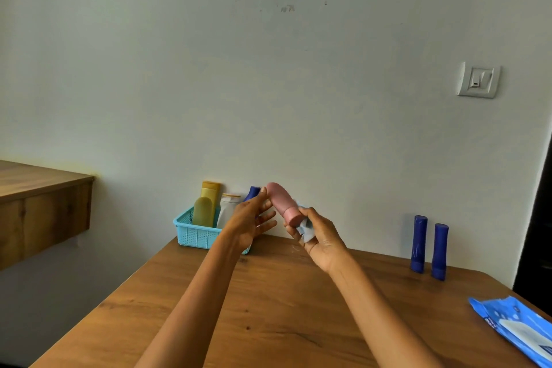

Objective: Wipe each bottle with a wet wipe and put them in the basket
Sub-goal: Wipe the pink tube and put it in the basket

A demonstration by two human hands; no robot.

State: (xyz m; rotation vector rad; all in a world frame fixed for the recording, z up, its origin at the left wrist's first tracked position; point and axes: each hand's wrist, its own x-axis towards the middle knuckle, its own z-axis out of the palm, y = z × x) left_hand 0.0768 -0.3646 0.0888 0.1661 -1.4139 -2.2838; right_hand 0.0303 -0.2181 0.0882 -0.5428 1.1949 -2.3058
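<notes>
While the right hand [321, 237] grips the pink bottle [282, 203] by its cap through a wet wipe [305, 230] at mid-frame, the left hand [249, 221], fingers spread, touches its upper end just right of the blue basket [194, 234].

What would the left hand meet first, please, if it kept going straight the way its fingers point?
The left hand has fingers aimed up and right at the pink bottle, its fingertips already at the bottle's body. That bottle comes first; the wall lies beyond. Depth is hard to judge from one view.
</notes>
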